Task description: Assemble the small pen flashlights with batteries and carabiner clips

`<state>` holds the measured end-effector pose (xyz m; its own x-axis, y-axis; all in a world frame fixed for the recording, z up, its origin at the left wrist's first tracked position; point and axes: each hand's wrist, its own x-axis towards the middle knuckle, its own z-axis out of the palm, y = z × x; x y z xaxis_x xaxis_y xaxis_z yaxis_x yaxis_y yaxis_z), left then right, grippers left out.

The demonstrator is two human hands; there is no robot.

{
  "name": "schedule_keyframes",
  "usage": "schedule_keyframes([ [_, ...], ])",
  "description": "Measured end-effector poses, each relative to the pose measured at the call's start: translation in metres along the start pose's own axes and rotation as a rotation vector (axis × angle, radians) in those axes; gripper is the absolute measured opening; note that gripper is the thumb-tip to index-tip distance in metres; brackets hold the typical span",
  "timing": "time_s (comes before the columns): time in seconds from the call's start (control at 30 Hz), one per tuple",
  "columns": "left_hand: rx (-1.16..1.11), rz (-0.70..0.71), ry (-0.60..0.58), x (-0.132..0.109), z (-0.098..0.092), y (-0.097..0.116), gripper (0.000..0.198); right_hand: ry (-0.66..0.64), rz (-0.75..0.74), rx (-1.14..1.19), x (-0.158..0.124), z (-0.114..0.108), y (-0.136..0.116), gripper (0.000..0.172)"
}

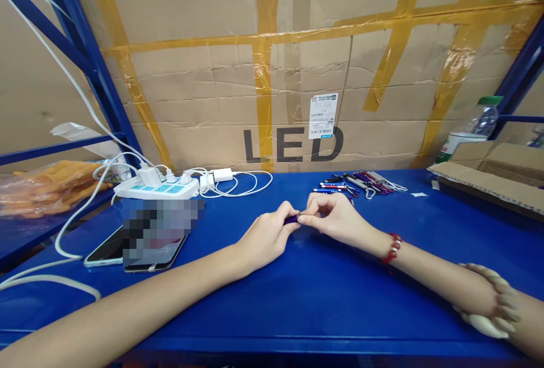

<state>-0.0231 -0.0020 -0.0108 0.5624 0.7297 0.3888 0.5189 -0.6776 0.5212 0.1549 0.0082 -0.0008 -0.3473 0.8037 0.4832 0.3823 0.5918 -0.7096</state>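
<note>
My left hand is closed around a short, shiny purple pen, most of which is hidden by the fingers. At the pen's right end, the thumb and forefinger of my right hand are pinched together. Whatever small part lies between those fingertips is too covered to make out. Both hands meet just above the blue tabletop. Right behind my right hand lies a pile of slim metallic pens in blue, red, purple, silver and black, some with wire-like clips.
Left of my hands are a white power strip with chargers and looping cables, and two phones. A large taped carton stands behind. An open cardboard box and a green-capped bottle are at right.
</note>
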Motion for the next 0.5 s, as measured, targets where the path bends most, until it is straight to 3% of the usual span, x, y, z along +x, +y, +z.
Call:
schedule_keyframes([
  [0.17,0.010,-0.001,0.047,0.0006,-0.0001,0.0000,0.004,0.005,0.076,0.044,0.0015,0.0011,-0.0015,0.035],
  [0.5,0.008,-0.045,0.016,0.0018,-0.0023,0.0025,0.010,-0.037,0.141,0.066,0.0026,0.0007,0.0061,0.035],
])
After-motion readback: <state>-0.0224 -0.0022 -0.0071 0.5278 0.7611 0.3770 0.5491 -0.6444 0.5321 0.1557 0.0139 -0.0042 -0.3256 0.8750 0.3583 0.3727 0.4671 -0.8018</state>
